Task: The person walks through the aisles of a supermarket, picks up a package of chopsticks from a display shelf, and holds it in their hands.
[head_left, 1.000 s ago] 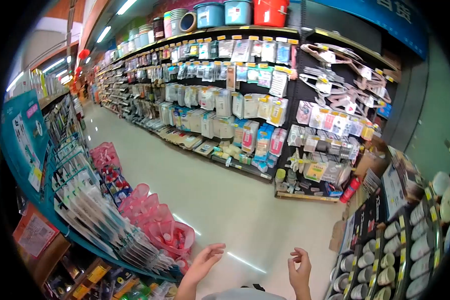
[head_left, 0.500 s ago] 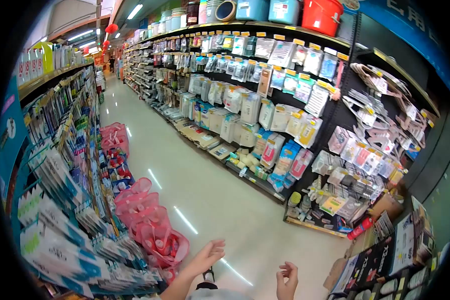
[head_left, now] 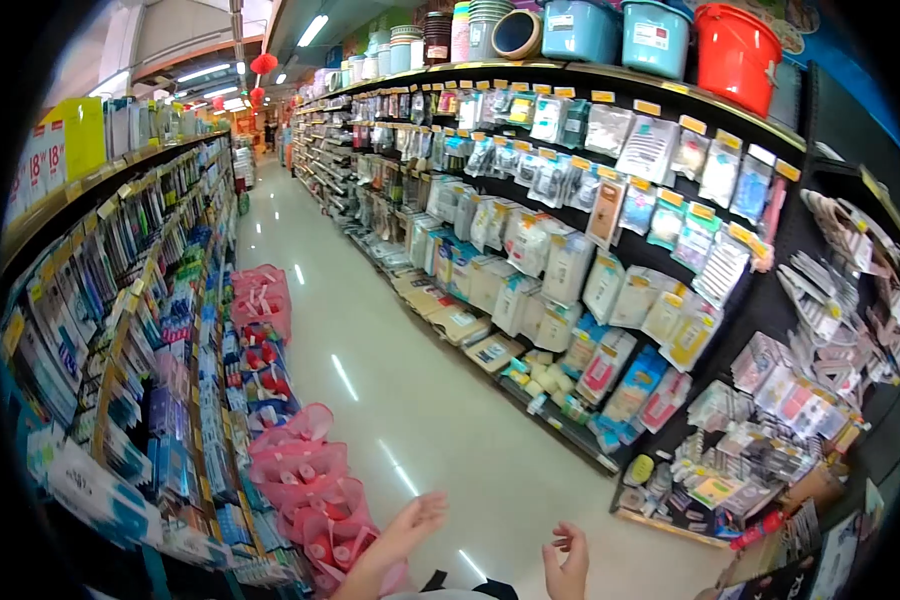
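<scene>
My left hand (head_left: 414,522) reaches forward over the aisle floor at the bottom of the head view, fingers stretched out and holding nothing. Nearest to it are pink mesh baskets (head_left: 298,468) with red-and-white bottles inside, standing along the foot of the left shelf; the forearm overlaps the nearest one. Further right, my right hand (head_left: 567,562) is raised above the floor, its fingers loosely bent and apart. Nothing is in it and it touches nothing.
Hanging packets (head_left: 530,245) and white boxes fill the long right-hand shelf, with blue buckets (head_left: 577,32) and a red bucket (head_left: 735,58) on top. Packed toothbrush-like items (head_left: 70,330) line the left shelf. Clothes hangers (head_left: 820,290) hang at right. The pale aisle floor (head_left: 370,400) runs between.
The view has moved forward along the aisle and turned slightly left, so the right shelf now sits further right. Both hands stay low in view, held empty.
</scene>
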The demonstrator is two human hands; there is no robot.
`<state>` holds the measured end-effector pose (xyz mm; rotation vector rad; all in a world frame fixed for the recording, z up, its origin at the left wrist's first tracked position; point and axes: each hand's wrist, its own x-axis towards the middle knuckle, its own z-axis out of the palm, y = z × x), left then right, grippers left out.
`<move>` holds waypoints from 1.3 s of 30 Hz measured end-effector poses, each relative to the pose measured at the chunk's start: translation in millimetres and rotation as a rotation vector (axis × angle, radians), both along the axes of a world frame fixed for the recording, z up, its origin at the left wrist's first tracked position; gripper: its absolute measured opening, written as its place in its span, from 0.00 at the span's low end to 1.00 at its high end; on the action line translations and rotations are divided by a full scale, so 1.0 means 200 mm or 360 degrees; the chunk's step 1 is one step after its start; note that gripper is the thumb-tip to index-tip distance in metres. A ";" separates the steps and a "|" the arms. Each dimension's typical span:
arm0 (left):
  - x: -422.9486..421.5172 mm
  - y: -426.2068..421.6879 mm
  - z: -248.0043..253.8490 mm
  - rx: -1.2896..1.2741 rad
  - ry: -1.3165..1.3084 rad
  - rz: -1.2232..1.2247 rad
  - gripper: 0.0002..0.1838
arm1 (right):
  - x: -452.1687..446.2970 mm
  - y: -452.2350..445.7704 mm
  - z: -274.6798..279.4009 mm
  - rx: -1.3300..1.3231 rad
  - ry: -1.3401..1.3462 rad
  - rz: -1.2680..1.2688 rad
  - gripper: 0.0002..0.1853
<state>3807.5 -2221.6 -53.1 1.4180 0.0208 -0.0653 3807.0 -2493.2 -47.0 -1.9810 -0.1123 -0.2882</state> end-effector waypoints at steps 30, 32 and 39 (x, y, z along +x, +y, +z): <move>1.75 0.74 -0.06 0.0387 0.0129 0.1058 0.21 | 2.59 1.03 -0.09 -0.0446 -0.0358 0.1231 0.30; 1.86 0.85 -0.05 0.0404 0.0141 0.1099 0.20 | 2.72 1.16 -0.07 -0.0409 -0.0327 0.1274 0.30; 2.23 1.34 0.11 0.0314 0.0044 0.1224 0.21 | 3.17 1.66 0.08 -0.0312 -0.0348 0.1318 0.27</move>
